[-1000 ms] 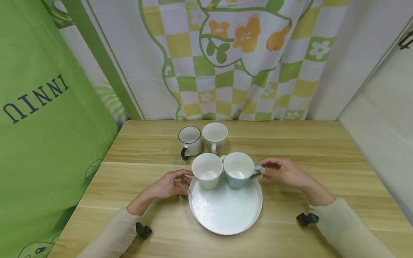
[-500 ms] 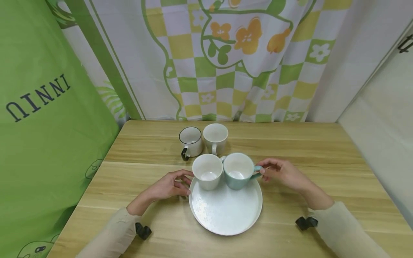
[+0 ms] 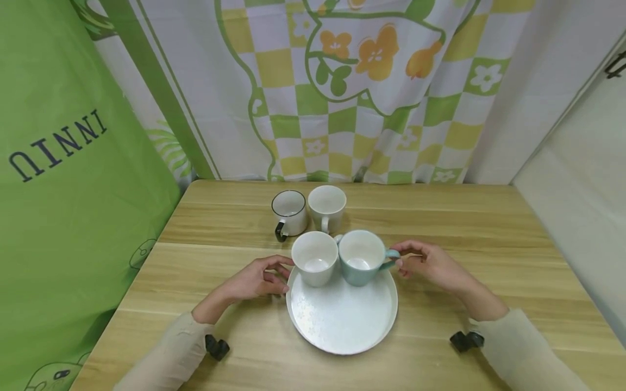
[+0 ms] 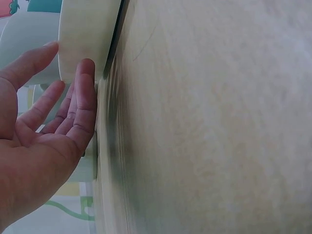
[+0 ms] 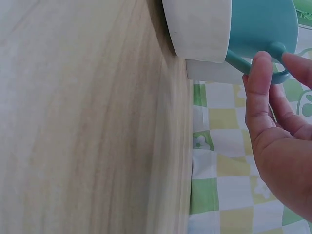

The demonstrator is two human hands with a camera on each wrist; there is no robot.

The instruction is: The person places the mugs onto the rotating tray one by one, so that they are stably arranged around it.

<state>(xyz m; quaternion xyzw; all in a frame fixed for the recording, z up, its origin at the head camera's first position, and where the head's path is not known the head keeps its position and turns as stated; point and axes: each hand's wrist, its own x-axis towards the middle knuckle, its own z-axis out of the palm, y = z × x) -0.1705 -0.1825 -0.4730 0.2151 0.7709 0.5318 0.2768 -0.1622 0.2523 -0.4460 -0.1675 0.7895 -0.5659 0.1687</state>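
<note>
A round white tray [image 3: 344, 320] lies on the table, bearing a white mug [image 3: 315, 260] and a teal mug [image 3: 359, 266] side by side on its far part. My left hand [image 3: 261, 279] is at the tray's left edge, fingers loosely bent. In the left wrist view its fingertips are right at the tray's wall [image 4: 85, 36]. To the right, my right hand [image 3: 427, 263] is at the teal mug's handle [image 3: 392, 258]. The right wrist view shows the thumb [image 5: 295, 66] at the handle, with the other fingers loosely extended beside and behind it.
Behind the tray, a white mug with a black rim and handle [image 3: 289, 214] stands next to another white mug [image 3: 326, 203]. A patterned curtain [image 3: 381, 125] hangs beyond the wooden table [image 3: 464, 217], with green cloth [image 3: 88, 217] at the left.
My right hand has shifted slightly right at the teal mug's handle, its thumb now nearer the handle's outer edge. The left hand, tray and mugs keep their places.
</note>
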